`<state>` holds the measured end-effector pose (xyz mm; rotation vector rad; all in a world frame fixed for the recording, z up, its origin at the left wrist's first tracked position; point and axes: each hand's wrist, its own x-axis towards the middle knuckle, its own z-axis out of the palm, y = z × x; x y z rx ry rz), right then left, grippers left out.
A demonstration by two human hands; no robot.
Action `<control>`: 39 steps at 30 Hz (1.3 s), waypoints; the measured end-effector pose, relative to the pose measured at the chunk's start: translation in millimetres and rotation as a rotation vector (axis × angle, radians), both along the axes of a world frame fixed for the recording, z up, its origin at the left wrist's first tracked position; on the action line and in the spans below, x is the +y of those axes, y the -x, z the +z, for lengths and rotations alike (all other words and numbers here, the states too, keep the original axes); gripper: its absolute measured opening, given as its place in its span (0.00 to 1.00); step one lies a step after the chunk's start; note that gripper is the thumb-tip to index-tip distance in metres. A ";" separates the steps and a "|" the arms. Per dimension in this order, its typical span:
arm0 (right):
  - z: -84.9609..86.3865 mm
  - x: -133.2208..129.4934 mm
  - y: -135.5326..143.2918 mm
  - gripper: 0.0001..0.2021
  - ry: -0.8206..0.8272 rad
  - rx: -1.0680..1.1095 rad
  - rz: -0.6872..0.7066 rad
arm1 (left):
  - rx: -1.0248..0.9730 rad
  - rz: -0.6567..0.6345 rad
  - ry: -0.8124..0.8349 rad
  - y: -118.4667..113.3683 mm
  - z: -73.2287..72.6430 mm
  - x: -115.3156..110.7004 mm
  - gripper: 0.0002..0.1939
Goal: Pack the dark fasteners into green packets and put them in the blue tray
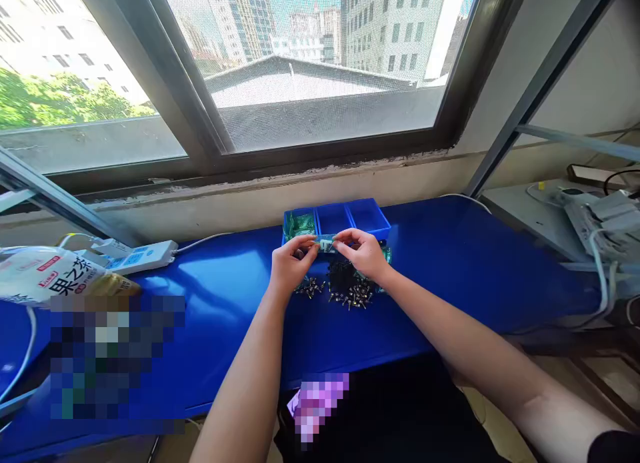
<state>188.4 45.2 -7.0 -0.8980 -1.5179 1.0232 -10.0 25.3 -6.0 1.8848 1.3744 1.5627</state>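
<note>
Between both hands, above the blue table, is a small green circuit board (326, 240) with whitish parts on it. My left hand (294, 260) pinches its left end between thumb and fingers. At the other end, my right hand (364, 253) is closed on the board in a similar pinch. Just below the hands lie a pile of small metal parts with shafts (355, 295), a smaller group of the same parts (311, 287) and a heap of small black pieces (341, 275). More green boards (387, 255) show partly behind my right hand.
Behind the hands stands a blue divided bin (370, 216), its left compartment holding green boards (301, 224). A power strip (150, 255) and a printed bag (55, 276) sit at the left. Grey equipment (540, 216) with cables is at the right, a window at the back.
</note>
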 end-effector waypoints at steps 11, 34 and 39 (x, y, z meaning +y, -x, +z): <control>3.9 -3.5 -1.1 0.10 -0.044 -0.060 -0.059 | 0.011 -0.008 0.001 -0.2 -2.5 0.2 0.10; 0.4 0.6 0.2 0.12 -0.003 0.076 -0.014 | -0.020 -0.088 -0.023 -0.7 7.3 -6.4 0.10; 2.2 -1.6 1.0 0.12 -0.012 0.090 -0.019 | -0.055 -0.078 -0.007 -1.1 7.3 -6.2 0.07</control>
